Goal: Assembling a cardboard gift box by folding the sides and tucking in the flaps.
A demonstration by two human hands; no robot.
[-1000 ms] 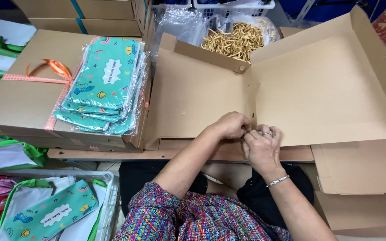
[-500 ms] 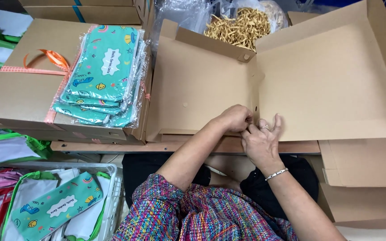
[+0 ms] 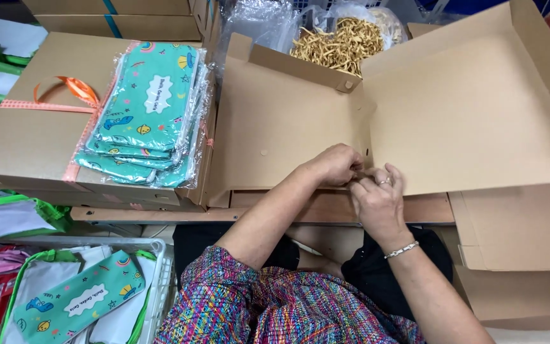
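A large brown cardboard box [image 3: 479, 114] lies unfolded and open in front of me on a wooden table edge [image 3: 288, 210]. My left hand [image 3: 337, 164] and my right hand [image 3: 380, 200] meet at the box's front edge, at the fold between its two panels. Both pinch the cardboard there, fingers closed. What sits between the fingertips is hidden. A silver bracelet is on my right wrist.
A stack of teal printed pouches in clear wrap [image 3: 151, 114] rests on a closed brown box with an orange ribbon [image 3: 39, 134] at left. Plastic bags of tan paper shreds [image 3: 342, 41] lie behind. A white basket [image 3: 154, 255] with pouches stands lower left. Flat cardboard [image 3: 523, 299] lies at right.
Both hands stay at the box's front fold with small finger shifts. The view has tilted slightly, so everything sits a little higher in the frame.
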